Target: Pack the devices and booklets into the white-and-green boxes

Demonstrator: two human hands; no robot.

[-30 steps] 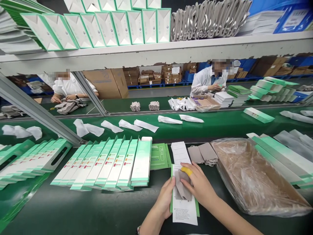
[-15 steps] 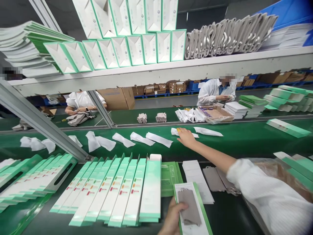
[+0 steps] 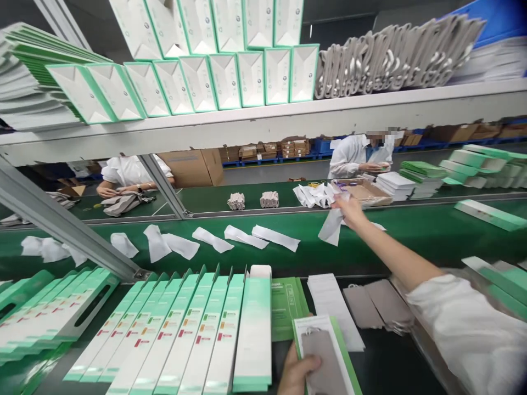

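My left hand (image 3: 297, 368), at the bottom middle, is closed on a green-edged booklet (image 3: 345, 346), its thumb pressing a flat grey cloth piece (image 3: 329, 359) against the white sheet on top. Out over the green belt, my right hand (image 3: 352, 211) pinches a white paper packet (image 3: 330, 227) that hangs down from the fingers. Another white packet lies mostly hidden behind that wrist. Several more white packets (image 3: 275, 237) lie in a row on the belt to the left.
Upright green-and-white cartons (image 3: 214, 329) stand left of my left hand, beside green booklets (image 3: 288, 307). White sheets (image 3: 334, 312) and grey cloth pieces (image 3: 379, 304) lie to the right. A loaded shelf (image 3: 247, 123) crosses above. Two people in white sit across the belt.
My right hand has picked a white packet up off the belt and moved right and slightly up with it. My left hand keeps its hold, slightly lower in view.
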